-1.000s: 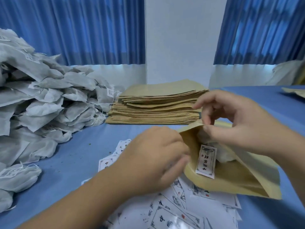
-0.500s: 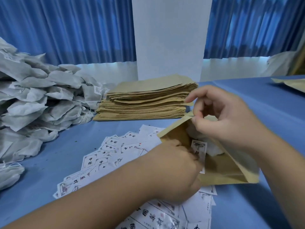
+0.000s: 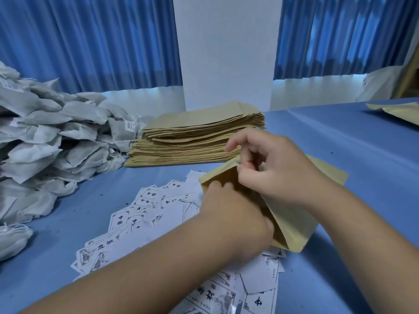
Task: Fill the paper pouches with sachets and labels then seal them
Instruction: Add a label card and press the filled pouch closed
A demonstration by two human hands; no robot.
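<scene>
A brown paper pouch (image 3: 292, 223) lies open on the blue table in front of me. My right hand (image 3: 278, 168) pinches the upper edge of its mouth. My left hand (image 3: 231, 211) reaches into the mouth with its fingers hidden inside, so what they hold cannot be seen. White printed labels (image 3: 140, 218) are scattered on the table under and left of the pouch. A heap of grey-white sachets (image 3: 49, 141) fills the left side. A stack of flat empty pouches (image 3: 195, 137) lies behind.
The blue table (image 3: 353, 155) stretches to the right, where another brown pouch (image 3: 396, 112) lies at the far edge. A white column and blue curtains stand behind the table.
My left hand has pushed deeper into the pouch mouth, and the label seen inside earlier is now hidden. The pouch and my right hand shifted slightly as the view moved left.
</scene>
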